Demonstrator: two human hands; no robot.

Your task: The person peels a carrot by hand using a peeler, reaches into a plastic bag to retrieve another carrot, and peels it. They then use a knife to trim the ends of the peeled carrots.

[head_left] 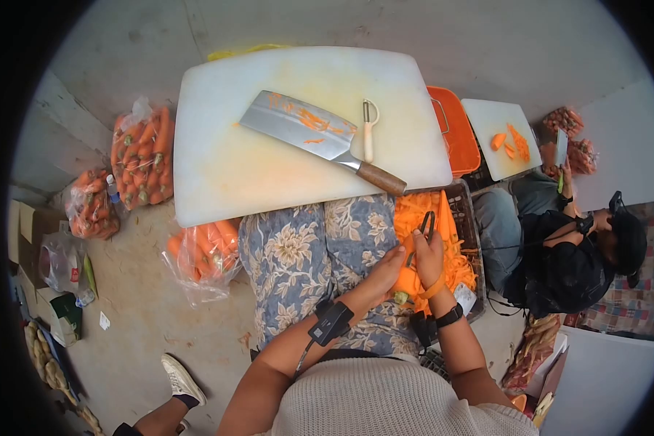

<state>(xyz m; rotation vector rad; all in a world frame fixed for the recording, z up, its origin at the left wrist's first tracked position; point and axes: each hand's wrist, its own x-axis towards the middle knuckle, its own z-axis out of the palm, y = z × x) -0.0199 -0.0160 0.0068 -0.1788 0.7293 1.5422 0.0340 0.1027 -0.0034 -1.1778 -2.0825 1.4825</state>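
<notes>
Holding a carrot (408, 283) above the lap, near the right thigh, stem end toward the body, long axis running away from it. Grasping it with the fingers of the left hand (388, 270), and a black peeler (433, 221) with those of the right hand (429, 258). Sitting beside a black crate (475, 240) full of carrot strips (458, 270), facing a white cutting board (218, 145) bearing a cleaver (298, 125).

Two cutting boards (218, 160); two peelers (368, 142)
</notes>
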